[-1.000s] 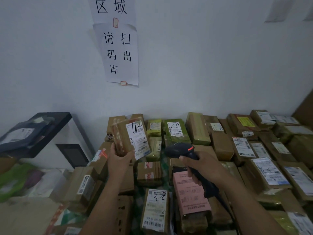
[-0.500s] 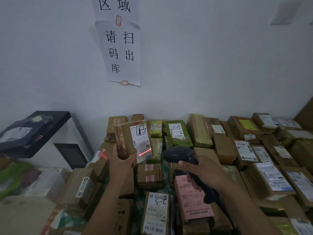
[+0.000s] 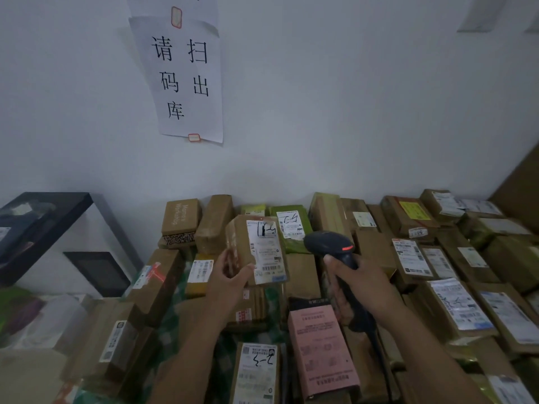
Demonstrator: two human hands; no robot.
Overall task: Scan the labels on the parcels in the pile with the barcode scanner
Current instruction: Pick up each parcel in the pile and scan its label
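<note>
My left hand (image 3: 232,279) holds a small brown cardboard parcel (image 3: 256,249) up above the pile, gripping its lower left edge. Its white label with handwritten marks and barcodes faces me. My right hand (image 3: 361,282) grips the handle of a dark barcode scanner (image 3: 331,246), whose head sits just right of the parcel with a red light lit on its side. Below both hands lies the pile of parcels (image 3: 320,345), mostly brown boxes with white labels.
A pink box (image 3: 320,348) and a labelled box (image 3: 256,371) lie at the front. Green parcels (image 3: 291,225) sit at the back by the white wall. A black-and-white shelf unit (image 3: 58,228) stands at left. A paper sign (image 3: 186,80) hangs above.
The held parcel and my left hand have moved right, closer to the scanner. The red scan line seen on the label half a second ago is gone. The view tilted slightly upward.
</note>
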